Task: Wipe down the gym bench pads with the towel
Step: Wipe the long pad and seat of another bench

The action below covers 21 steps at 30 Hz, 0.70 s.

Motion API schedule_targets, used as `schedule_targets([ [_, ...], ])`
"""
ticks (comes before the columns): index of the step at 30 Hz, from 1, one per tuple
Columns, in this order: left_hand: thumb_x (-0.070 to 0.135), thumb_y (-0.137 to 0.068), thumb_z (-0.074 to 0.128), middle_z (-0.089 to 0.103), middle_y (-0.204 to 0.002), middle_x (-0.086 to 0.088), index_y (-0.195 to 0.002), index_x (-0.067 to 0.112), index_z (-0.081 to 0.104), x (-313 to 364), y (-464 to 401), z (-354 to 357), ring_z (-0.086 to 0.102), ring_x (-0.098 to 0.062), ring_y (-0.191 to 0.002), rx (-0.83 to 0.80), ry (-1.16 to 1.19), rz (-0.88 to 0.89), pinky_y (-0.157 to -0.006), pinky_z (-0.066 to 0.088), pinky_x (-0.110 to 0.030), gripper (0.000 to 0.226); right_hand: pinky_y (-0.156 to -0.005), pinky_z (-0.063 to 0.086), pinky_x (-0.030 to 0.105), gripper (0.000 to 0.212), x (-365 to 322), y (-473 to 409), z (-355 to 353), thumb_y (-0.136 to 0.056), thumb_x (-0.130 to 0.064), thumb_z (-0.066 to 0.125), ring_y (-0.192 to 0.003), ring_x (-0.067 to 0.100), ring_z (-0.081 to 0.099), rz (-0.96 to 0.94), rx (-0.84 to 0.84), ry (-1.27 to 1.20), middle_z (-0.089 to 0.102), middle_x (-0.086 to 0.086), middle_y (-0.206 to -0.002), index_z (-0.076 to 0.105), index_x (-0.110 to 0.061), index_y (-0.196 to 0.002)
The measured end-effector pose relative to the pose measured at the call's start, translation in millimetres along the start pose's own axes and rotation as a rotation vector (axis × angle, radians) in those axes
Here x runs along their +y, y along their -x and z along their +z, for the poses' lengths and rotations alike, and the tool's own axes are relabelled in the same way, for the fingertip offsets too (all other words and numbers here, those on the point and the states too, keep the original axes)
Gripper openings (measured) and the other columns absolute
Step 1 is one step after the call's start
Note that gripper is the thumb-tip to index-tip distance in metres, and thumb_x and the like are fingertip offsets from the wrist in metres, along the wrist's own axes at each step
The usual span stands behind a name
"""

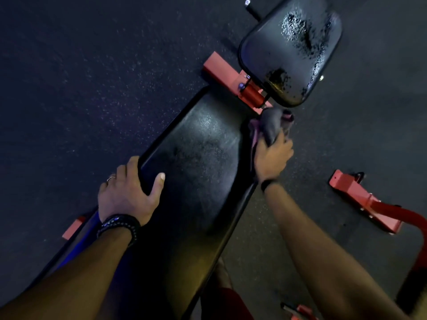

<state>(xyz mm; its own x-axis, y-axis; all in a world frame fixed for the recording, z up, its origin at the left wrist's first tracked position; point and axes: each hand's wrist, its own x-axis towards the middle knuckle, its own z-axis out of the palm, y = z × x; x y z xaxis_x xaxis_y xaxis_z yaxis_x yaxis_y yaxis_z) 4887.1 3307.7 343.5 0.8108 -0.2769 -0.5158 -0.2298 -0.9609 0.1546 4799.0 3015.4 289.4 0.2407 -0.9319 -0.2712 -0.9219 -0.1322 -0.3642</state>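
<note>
Towel (272, 128) bunched in right hand (272, 158) fingers | left hand (129, 192) grips back pad (201, 158) edge | risk: wet seat pad (293, 49) stays unwiped

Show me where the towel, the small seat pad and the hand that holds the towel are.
towel (272, 125): head view, on the bunched grey cloth above the fingers.
small seat pad (298, 58): head view, on its wet top surface.
right hand (272, 158): head view, on the back of the hand.
</note>
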Motion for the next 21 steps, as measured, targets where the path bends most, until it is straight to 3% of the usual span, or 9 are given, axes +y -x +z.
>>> schedule_targets([
  [3,0.071,-0.088,0.03,0.055,-0.129,-0.016,-0.143,0.016,0.031,-1,0,0,0.057,-0.036,-0.111,0.015,0.015,0.0,-0.092,0.046,-0.05,0.078,-0.096,0.036,0.05,0.066,30,124,-15,-0.075,-0.045,0.049,-0.124,0.037,0.041,-0.358,-0.048,0.111,0.047,0.015,-0.133,0.05,-0.018,-0.136],
  [5,0.072,-0.088,0.028,0.055,-0.129,-0.014,-0.143,0.016,0.031,-1,0,1,0.057,-0.035,-0.11,0.022,0.013,0.002,-0.092,0.046,-0.049,0.078,-0.097,0.031,0.049,0.061,39,136,-20,-0.073,-0.042,0.053,-0.123,0.034,0.041,-0.563,-0.126,0.189,0.047,0.011,-0.131,0.052,-0.022,-0.13],
  [7,0.073,-0.088,0.027,0.055,-0.13,-0.014,-0.144,0.017,0.03,-2,0,3,0.057,-0.034,-0.111,0.034,0.011,0.008,-0.093,0.045,-0.049,0.079,-0.097,0.032,0.053,0.06,19,90,-9,-0.072,-0.037,0.057,-0.123,0.035,0.043,-0.564,-0.089,0.302,0.047,0.01,-0.13,0.052,-0.022,-0.13],
  [11,0.072,-0.088,0.027,0.054,-0.131,-0.015,-0.143,0.017,0.03,-5,-1,6,0.056,-0.036,-0.112,0.031,0.005,0.016,-0.094,0.044,-0.05,0.078,-0.1,0.03,0.054,0.063,-83,18,34,-0.083,-0.052,0.053,-0.125,0.036,0.042,-0.209,0.031,0.392,0.047,0.011,-0.133,0.044,-0.026,-0.139],
  [12,0.072,-0.089,0.027,0.054,-0.131,-0.015,-0.143,0.017,0.03,-5,0,6,0.056,-0.036,-0.112,0.028,0.005,0.016,-0.094,0.044,-0.05,0.077,-0.099,0.03,0.052,0.062,-105,24,46,-0.083,-0.054,0.051,-0.125,0.036,0.042,-0.232,0.013,0.391,0.049,0.011,-0.132,0.046,-0.026,-0.138],
  [14,0.07,-0.089,0.028,0.054,-0.131,-0.014,-0.143,0.018,0.03,-4,1,5,0.056,-0.035,-0.112,0.025,0.005,0.012,-0.094,0.044,-0.05,0.076,-0.096,0.035,0.051,0.063,-127,59,57,-0.082,-0.058,0.047,-0.122,0.034,0.043,-0.528,-0.041,0.396,0.051,0.009,-0.128,0.048,-0.027,-0.136],
  [17,0.062,-0.09,0.031,0.056,-0.127,-0.015,-0.141,0.016,0.034,-4,0,5,0.057,-0.036,-0.109,0.023,0.027,0.005,-0.092,0.044,-0.049,0.068,-0.092,0.034,0.046,0.064,-79,114,26,-0.077,-0.057,0.045,-0.12,0.028,0.043,-0.918,-0.244,0.31,0.051,0.005,-0.128,0.051,-0.029,-0.134],
  [19,0.056,-0.093,0.031,0.057,-0.125,-0.014,-0.141,0.018,0.034,-4,-1,5,0.058,-0.035,-0.106,0.022,0.033,0.006,-0.09,0.045,-0.049,0.062,-0.093,0.034,0.048,0.062,-19,113,2,-0.073,-0.051,0.052,-0.119,0.027,0.046,-0.942,-0.284,0.258,0.053,0.006,-0.129,0.051,-0.03,-0.131],
  [21,0.055,-0.094,0.03,0.056,-0.126,-0.013,-0.141,0.018,0.033,-4,-1,6,0.058,-0.035,-0.107,0.011,0.027,0.002,-0.091,0.044,-0.049,0.06,-0.091,0.034,0.05,0.057,12,78,-12,-0.071,-0.042,0.052,-0.115,0.03,0.049,-0.796,-0.188,0.262,0.054,0.008,-0.125,0.052,-0.027,-0.126],
])
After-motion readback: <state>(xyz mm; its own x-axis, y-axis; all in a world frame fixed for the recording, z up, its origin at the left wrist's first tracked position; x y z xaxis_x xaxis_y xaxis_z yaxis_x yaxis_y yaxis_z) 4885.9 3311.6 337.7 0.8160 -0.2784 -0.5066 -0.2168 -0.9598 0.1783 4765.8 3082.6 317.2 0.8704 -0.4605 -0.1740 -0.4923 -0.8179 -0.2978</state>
